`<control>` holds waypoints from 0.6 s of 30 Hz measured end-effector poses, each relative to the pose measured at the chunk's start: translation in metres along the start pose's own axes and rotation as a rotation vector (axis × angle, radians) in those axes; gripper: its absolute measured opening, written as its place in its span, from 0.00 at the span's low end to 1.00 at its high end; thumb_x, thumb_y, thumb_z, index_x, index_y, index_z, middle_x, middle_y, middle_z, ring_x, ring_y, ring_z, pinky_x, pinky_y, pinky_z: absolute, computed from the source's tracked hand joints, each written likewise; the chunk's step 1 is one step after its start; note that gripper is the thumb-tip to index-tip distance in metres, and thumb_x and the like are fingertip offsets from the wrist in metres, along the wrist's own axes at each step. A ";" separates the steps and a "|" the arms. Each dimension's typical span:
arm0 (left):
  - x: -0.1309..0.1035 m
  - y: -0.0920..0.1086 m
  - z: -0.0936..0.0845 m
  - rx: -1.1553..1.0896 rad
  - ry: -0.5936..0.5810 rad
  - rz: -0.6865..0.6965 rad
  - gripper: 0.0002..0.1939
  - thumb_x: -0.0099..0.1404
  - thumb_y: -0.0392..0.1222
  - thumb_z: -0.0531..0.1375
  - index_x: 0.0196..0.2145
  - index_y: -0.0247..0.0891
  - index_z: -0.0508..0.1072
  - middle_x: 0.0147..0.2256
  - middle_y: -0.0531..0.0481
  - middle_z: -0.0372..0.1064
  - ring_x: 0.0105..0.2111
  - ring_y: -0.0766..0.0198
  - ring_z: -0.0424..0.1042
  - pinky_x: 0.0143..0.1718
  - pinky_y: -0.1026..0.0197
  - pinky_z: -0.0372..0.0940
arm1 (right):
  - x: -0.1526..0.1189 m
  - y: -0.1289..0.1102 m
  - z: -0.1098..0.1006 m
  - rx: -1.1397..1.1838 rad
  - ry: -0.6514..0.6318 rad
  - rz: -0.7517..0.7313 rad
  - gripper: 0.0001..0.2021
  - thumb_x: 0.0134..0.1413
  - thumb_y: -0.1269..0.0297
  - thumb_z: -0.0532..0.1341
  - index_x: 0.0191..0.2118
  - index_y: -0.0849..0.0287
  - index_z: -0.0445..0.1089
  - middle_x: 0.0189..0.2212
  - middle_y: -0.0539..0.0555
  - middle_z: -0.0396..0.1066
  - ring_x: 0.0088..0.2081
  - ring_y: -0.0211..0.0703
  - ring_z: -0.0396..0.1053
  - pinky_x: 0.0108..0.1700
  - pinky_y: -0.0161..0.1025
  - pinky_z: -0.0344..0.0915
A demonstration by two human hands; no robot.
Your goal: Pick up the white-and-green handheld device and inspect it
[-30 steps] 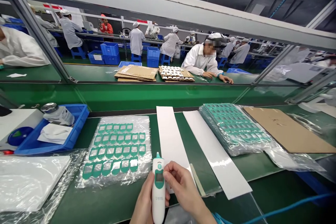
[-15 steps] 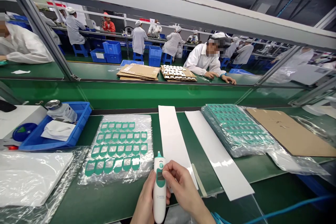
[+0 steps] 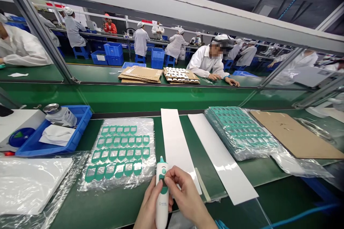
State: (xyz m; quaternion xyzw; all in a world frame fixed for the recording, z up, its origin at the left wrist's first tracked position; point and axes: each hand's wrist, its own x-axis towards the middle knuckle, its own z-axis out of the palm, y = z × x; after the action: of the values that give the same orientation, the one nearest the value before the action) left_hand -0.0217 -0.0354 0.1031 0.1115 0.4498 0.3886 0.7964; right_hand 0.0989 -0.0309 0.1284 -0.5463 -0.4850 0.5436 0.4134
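Observation:
A white and green ear thermometer (image 3: 162, 205) stands nearly upright at the bottom middle, its green tip pointing away from me. My left hand (image 3: 148, 202) is wrapped round its body, the thumb lying at the edge of the green-framed screen (image 3: 163, 188). Thumb and forefinger of my right hand (image 3: 185, 193) are pinched together at the screen's upper right. Whatever lies between those fingertips is too small to make out. Left of the thermometer, a plastic-wrapped sheet (image 3: 149, 128) bears rows of green window frames (image 3: 123, 154).
Two white strips (image 3: 176, 139) (image 3: 223, 157) lie on the green bench. At right are a stack of bagged green frames (image 3: 239, 125) and a cardboard sheet (image 3: 295, 132). A blue tray (image 3: 80, 128) with a bottle stands left. Beyond the green divider a co-worker (image 3: 206, 59) leans over another bench.
My left thumb has moved up to the screen's edge. My right fingers stay pinched at the screen. The whole view has shifted slightly.

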 end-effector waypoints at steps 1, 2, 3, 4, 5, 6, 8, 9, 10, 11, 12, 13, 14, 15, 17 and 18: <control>-0.001 0.000 -0.001 0.027 0.041 -0.001 0.47 0.51 0.55 0.69 0.61 0.33 0.54 0.21 0.54 0.71 0.22 0.62 0.69 0.28 0.61 0.62 | -0.001 -0.002 0.001 -0.019 0.001 0.003 0.17 0.61 0.47 0.56 0.32 0.58 0.62 0.26 0.47 0.60 0.17 0.32 0.60 0.17 0.31 0.59; -0.002 0.000 -0.002 0.066 0.075 -0.001 0.50 0.51 0.55 0.69 0.62 0.32 0.52 0.22 0.54 0.72 0.22 0.61 0.69 0.28 0.61 0.63 | -0.003 -0.004 0.001 -0.045 0.009 0.002 0.17 0.61 0.47 0.55 0.32 0.58 0.62 0.26 0.47 0.60 0.17 0.32 0.60 0.18 0.31 0.59; -0.003 0.000 -0.003 0.107 0.094 0.004 0.50 0.51 0.56 0.68 0.62 0.32 0.51 0.21 0.54 0.72 0.22 0.61 0.69 0.27 0.62 0.62 | -0.004 -0.005 0.001 -0.079 0.024 -0.008 0.17 0.61 0.48 0.55 0.33 0.58 0.62 0.26 0.48 0.61 0.18 0.33 0.60 0.19 0.31 0.60; -0.003 0.000 -0.004 0.147 0.097 0.013 0.48 0.52 0.58 0.68 0.61 0.32 0.53 0.20 0.54 0.71 0.21 0.62 0.69 0.26 0.63 0.62 | -0.005 -0.005 0.000 -0.117 0.044 -0.026 0.16 0.61 0.48 0.55 0.33 0.58 0.63 0.27 0.49 0.62 0.20 0.34 0.62 0.21 0.32 0.61; -0.004 0.001 -0.005 0.184 0.079 0.022 0.44 0.53 0.59 0.67 0.59 0.33 0.57 0.19 0.54 0.70 0.20 0.64 0.67 0.24 0.64 0.60 | -0.006 -0.005 0.000 -0.155 0.070 -0.050 0.16 0.61 0.49 0.56 0.34 0.58 0.64 0.28 0.50 0.63 0.23 0.36 0.63 0.24 0.33 0.62; -0.004 0.001 -0.005 0.216 0.039 0.044 0.39 0.53 0.61 0.66 0.55 0.35 0.62 0.17 0.55 0.68 0.18 0.66 0.65 0.22 0.66 0.58 | -0.006 -0.004 -0.002 -0.188 0.097 -0.071 0.15 0.61 0.50 0.56 0.35 0.58 0.65 0.28 0.51 0.64 0.26 0.38 0.64 0.27 0.33 0.63; -0.004 0.003 -0.005 0.268 -0.081 0.119 0.27 0.55 0.62 0.64 0.41 0.37 0.69 0.14 0.57 0.63 0.15 0.71 0.59 0.18 0.68 0.53 | -0.007 0.001 -0.004 -0.226 0.136 -0.093 0.14 0.62 0.51 0.56 0.36 0.58 0.66 0.29 0.52 0.66 0.30 0.40 0.65 0.32 0.35 0.64; -0.004 0.005 -0.005 0.294 -0.132 0.152 0.24 0.56 0.62 0.63 0.35 0.38 0.68 0.13 0.58 0.61 0.13 0.73 0.57 0.17 0.69 0.51 | -0.007 0.004 -0.006 -0.230 0.149 -0.091 0.14 0.62 0.52 0.56 0.36 0.59 0.66 0.29 0.52 0.66 0.31 0.41 0.64 0.33 0.35 0.63; -0.004 0.006 -0.004 0.318 -0.162 0.164 0.22 0.57 0.61 0.63 0.32 0.38 0.67 0.13 0.58 0.60 0.12 0.74 0.55 0.16 0.70 0.50 | -0.007 0.006 -0.007 -0.226 0.157 -0.082 0.14 0.62 0.52 0.55 0.37 0.59 0.66 0.28 0.52 0.66 0.31 0.41 0.64 0.33 0.35 0.63; -0.004 0.007 -0.003 0.337 -0.175 0.162 0.22 0.57 0.61 0.63 0.32 0.39 0.66 0.12 0.59 0.59 0.11 0.74 0.53 0.15 0.70 0.49 | -0.008 0.007 -0.008 -0.220 0.161 -0.074 0.14 0.62 0.52 0.55 0.38 0.59 0.66 0.28 0.52 0.65 0.31 0.41 0.64 0.33 0.35 0.64; -0.004 0.008 -0.002 0.343 -0.177 0.147 0.22 0.56 0.61 0.64 0.34 0.40 0.66 0.11 0.60 0.58 0.11 0.74 0.52 0.14 0.70 0.49 | -0.009 0.006 -0.010 -0.217 0.160 -0.074 0.14 0.62 0.52 0.55 0.39 0.58 0.66 0.29 0.53 0.65 0.31 0.42 0.64 0.33 0.35 0.64; -0.004 0.009 -0.001 0.332 -0.170 0.119 0.24 0.54 0.61 0.66 0.37 0.40 0.67 0.11 0.61 0.58 0.11 0.74 0.52 0.14 0.70 0.49 | -0.010 0.005 -0.011 -0.222 0.153 -0.085 0.13 0.63 0.53 0.54 0.41 0.58 0.67 0.31 0.53 0.66 0.32 0.42 0.65 0.34 0.35 0.65; -0.004 0.009 -0.001 0.315 -0.155 0.092 0.26 0.53 0.61 0.66 0.40 0.40 0.67 0.12 0.61 0.59 0.10 0.74 0.52 0.14 0.70 0.50 | -0.011 0.001 -0.014 -0.237 0.135 -0.107 0.12 0.64 0.55 0.54 0.44 0.57 0.67 0.34 0.55 0.67 0.33 0.42 0.66 0.35 0.35 0.66; -0.005 0.008 -0.003 0.302 -0.117 0.086 0.28 0.53 0.61 0.66 0.43 0.40 0.67 0.14 0.59 0.62 0.10 0.73 0.53 0.13 0.69 0.51 | -0.011 -0.003 -0.016 -0.265 0.104 -0.138 0.12 0.65 0.57 0.52 0.48 0.55 0.67 0.40 0.57 0.68 0.37 0.43 0.68 0.38 0.36 0.67; -0.006 0.006 -0.009 0.304 -0.006 0.133 0.29 0.52 0.59 0.68 0.46 0.41 0.70 0.25 0.50 0.74 0.14 0.69 0.64 0.16 0.67 0.60 | -0.012 -0.015 -0.023 -0.372 -0.014 -0.213 0.15 0.66 0.63 0.50 0.55 0.50 0.65 0.53 0.58 0.64 0.48 0.46 0.67 0.48 0.37 0.66; -0.006 0.005 -0.015 0.324 0.050 0.184 0.28 0.49 0.56 0.70 0.45 0.42 0.73 0.34 0.45 0.77 0.21 0.64 0.72 0.22 0.65 0.66 | -0.010 -0.021 -0.028 -0.449 -0.091 -0.248 0.18 0.66 0.66 0.49 0.58 0.47 0.64 0.58 0.56 0.61 0.54 0.47 0.64 0.54 0.39 0.63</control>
State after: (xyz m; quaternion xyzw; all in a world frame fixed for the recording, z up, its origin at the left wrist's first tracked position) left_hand -0.0378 -0.0388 0.1015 0.2693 0.5141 0.3850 0.7176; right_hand 0.1252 -0.0351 0.1534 -0.5357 -0.6749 0.3917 0.3228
